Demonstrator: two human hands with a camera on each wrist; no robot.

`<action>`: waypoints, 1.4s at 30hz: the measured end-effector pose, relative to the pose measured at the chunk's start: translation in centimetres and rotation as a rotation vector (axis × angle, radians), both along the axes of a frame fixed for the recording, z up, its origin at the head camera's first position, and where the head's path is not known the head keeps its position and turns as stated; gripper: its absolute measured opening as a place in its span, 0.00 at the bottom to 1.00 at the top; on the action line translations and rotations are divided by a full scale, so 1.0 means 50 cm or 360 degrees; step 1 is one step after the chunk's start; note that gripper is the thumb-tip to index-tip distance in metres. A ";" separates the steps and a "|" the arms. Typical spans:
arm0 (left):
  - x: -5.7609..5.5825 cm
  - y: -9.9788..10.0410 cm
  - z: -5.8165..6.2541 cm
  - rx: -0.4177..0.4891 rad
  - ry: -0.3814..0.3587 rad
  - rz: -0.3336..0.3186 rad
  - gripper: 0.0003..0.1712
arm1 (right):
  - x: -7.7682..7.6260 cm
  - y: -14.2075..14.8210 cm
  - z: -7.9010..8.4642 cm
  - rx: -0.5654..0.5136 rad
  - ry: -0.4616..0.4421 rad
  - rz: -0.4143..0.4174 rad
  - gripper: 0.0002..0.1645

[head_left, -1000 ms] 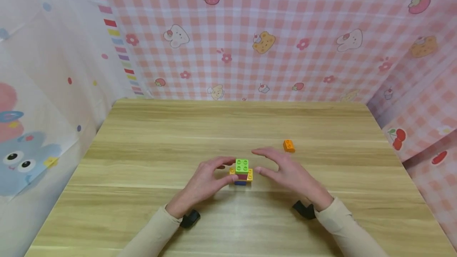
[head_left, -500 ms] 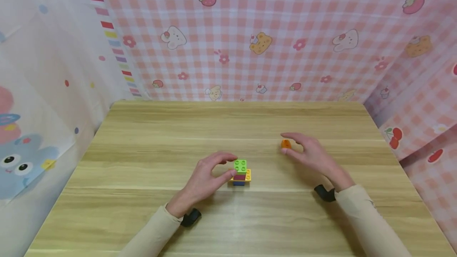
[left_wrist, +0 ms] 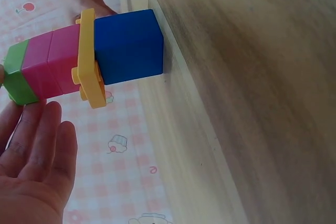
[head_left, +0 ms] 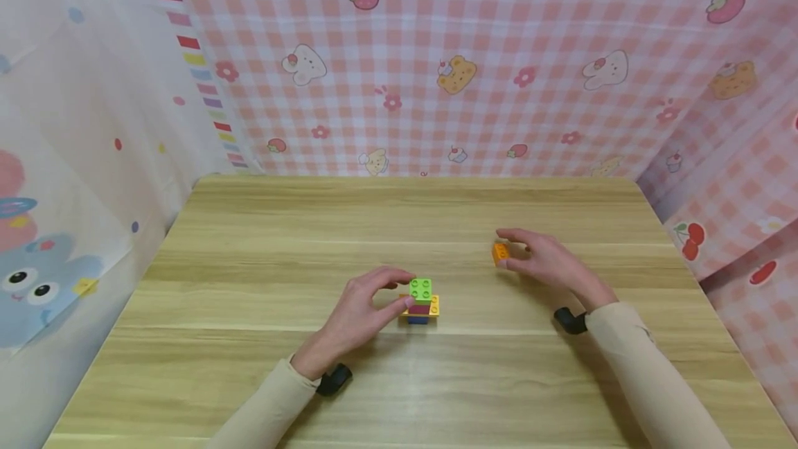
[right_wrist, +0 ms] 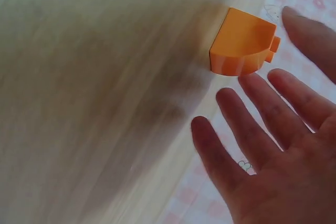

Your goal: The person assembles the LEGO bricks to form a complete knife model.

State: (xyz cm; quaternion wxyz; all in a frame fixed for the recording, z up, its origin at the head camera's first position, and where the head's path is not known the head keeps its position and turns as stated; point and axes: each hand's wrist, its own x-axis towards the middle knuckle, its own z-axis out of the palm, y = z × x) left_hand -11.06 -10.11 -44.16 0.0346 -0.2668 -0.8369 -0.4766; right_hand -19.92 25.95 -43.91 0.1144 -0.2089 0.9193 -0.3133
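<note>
A stack of toy building bricks [head_left: 420, 289] stands upright on the table. From top to bottom it has a green brick [left_wrist: 20, 72], two pink bricks [left_wrist: 52, 61], a yellow plate brick [left_wrist: 90, 59] and a blue brick [left_wrist: 131, 45]. With thumb and fingertips my left hand [head_left: 364, 303] holds the stack at its green top. Further back on the right sits an orange brick [head_left: 501, 253] with a curved side and studs, seen larger as the orange brick [right_wrist: 241, 40] in the right wrist view. My right hand [head_left: 548, 263] spreads its thumb and fingers around it, fingers relaxed.
The wooden table [head_left: 280, 213] runs back to a pink checked cloth [head_left: 399, 54]. White patterned cloth [head_left: 62, 123] hangs at the left. Each wrist wears a black camera mount, the left mount [head_left: 334, 380] and the right mount [head_left: 570, 321].
My right hand has moved from beside the stack back and right to the orange brick. The left hand has stayed at the stack's top.
</note>
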 end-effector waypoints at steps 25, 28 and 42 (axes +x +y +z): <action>-0.002 -0.004 0.001 0.0111 -0.0135 -0.0052 0.16 | 0.020 -0.018 0.011 -0.0026 0.0172 -0.0045 0.25; -0.002 -0.004 0.000 0.0114 -0.0132 -0.0052 0.16 | 0.027 -0.023 0.017 -0.0054 0.0200 -0.0063 0.25; -0.002 -0.004 -0.003 0.0119 -0.0102 -0.0048 0.17 | 0.059 -0.049 0.044 -0.0182 0.0340 -0.0102 0.25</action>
